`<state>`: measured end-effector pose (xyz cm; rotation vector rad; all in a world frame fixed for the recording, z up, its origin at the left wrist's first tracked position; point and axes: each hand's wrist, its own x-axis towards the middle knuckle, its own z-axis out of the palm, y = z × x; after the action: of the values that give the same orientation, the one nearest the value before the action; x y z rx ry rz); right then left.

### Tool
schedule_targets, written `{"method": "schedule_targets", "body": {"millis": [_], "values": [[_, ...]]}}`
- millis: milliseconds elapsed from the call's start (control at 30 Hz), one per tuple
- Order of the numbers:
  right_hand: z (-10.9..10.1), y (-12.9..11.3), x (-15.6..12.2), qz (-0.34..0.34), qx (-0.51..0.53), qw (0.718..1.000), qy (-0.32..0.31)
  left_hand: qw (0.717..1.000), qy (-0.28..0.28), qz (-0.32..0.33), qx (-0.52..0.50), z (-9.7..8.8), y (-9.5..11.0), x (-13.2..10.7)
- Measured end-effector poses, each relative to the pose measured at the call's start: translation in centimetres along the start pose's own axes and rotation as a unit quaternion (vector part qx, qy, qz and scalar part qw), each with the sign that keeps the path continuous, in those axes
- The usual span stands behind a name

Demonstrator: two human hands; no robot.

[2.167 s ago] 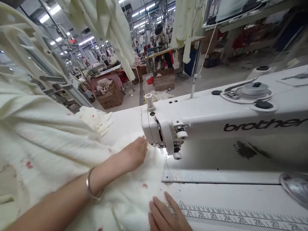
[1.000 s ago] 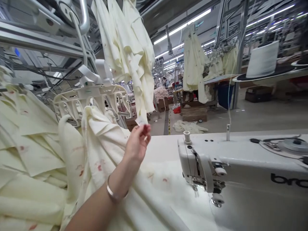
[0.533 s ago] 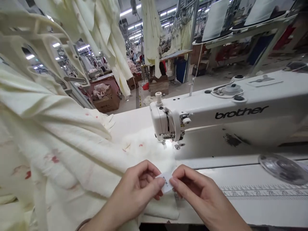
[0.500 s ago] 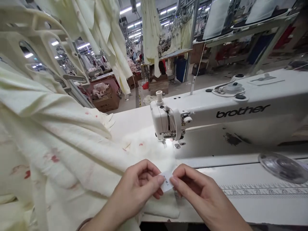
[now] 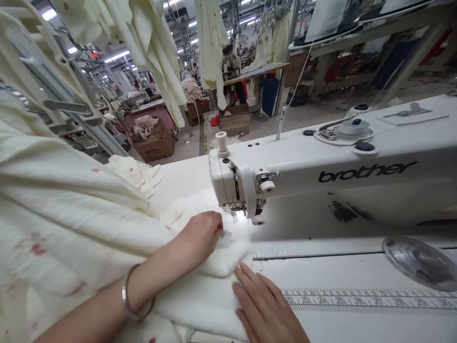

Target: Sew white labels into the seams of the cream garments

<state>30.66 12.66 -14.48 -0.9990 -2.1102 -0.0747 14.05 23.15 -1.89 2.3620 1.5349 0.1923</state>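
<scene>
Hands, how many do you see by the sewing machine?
2: the left hand presses the cream cloth, and the right hand rests on its edge beside the ruler scale.

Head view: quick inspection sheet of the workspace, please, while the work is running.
surface: white table with a printed ruler.
job's things: cream cloth with red marks, bunched before the presser foot of the sewing machine.
clutter: cream garments hanging overhead; white plastic rack at left.
hands: left hand pressing the cloth near the foot; right hand flat on the cloth's edge.
cables: thin white cord rising behind the machine.
surroundings: cardboard box, further workstations, ceiling lights.
</scene>
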Motion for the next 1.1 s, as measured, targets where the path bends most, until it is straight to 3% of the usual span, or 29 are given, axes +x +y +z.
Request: {"method": "schedule_targets", "body": {"millis": [133, 233, 400, 500, 567, 633, 767, 1100], "values": [[0.3, 0.8, -0.5, 0.043, 0.032, 0.998, 0.012, 1.000, -0.005, 0.017, 0.012, 3.7, -2.5, 1.7], [-0.5, 1.3, 1.0, 0.078, 0.089, 0.993, -0.016, 1.000, 0.007, 0.019, 0.009, 4.1, -3.3, 1.3], [-0.7, 1.3, 2.4, 0.159, 0.063, 0.985, -0.010, 0.998, 0.030, -0.010, -0.059, 2.2, -0.5, 0.2], [-0.6, 1.3, 1.5, 0.190, 0.018, 0.981, -0.033, 0.968, -0.037, -0.098, -0.226, 2.6, 1.2, -0.2], [-0.8, 1.4, 0.9, 0.181, -0.005, 0.983, -0.039, 0.935, -0.080, -0.152, -0.309, 3.7, 1.5, -0.3], [-1.0, 1.6, 0.6, 0.156, -0.029, 0.987, -0.032, 0.921, -0.087, -0.175, -0.336, 4.9, 1.2, -0.3], [-1.2, 1.8, 0.5, 0.132, -0.052, 0.989, -0.043, 0.932, -0.076, -0.176, -0.306, 6.1, 0.7, 0.0], [-1.2, 1.8, 0.2, 0.128, -0.045, 0.990, -0.049, 0.941, -0.059, -0.165, -0.288, 6.2, 1.0, -0.1]]}}
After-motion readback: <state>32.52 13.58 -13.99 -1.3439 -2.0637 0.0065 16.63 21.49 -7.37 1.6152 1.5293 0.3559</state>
